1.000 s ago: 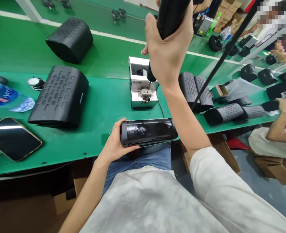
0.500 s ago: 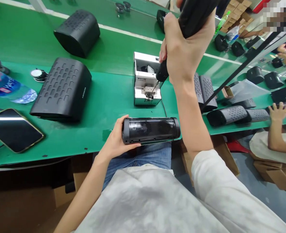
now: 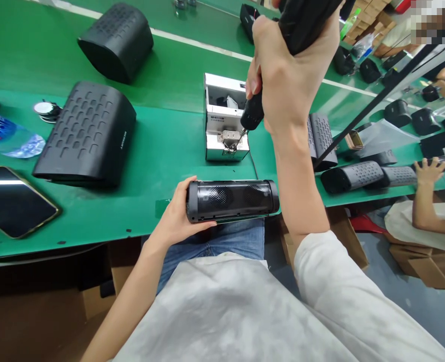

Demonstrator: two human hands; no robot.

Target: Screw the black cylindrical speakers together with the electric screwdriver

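While the green tabletop (image 3: 162,143) spreads across most of the view, a large black speaker with a dimpled face (image 3: 86,133) stands on its left part, and a second black speaker (image 3: 116,42) sits farther back, apart from it. The right hand (image 3: 288,75) is wrapped around the thick handle of a black power screwdriver (image 3: 307,25), raised and slanting down to the left. Near the middle of the tabletop's front edge, above the lap, is a long black housing (image 3: 232,201), lying crosswise; the left hand (image 3: 179,213) grips its left end, fingers behind and thumb along the near side. Beyond the housing stands a white open-topped box (image 3: 216,120), the screwdriver's tip at the metal piece (image 3: 231,137) on its front; whether they touch, I cannot tell. At the far left lie a dark phone (image 3: 16,201), a blue-labelled bottle (image 3: 9,133) and, smallest, a white-topped round part (image 3: 46,108) beside the dimpled speaker.
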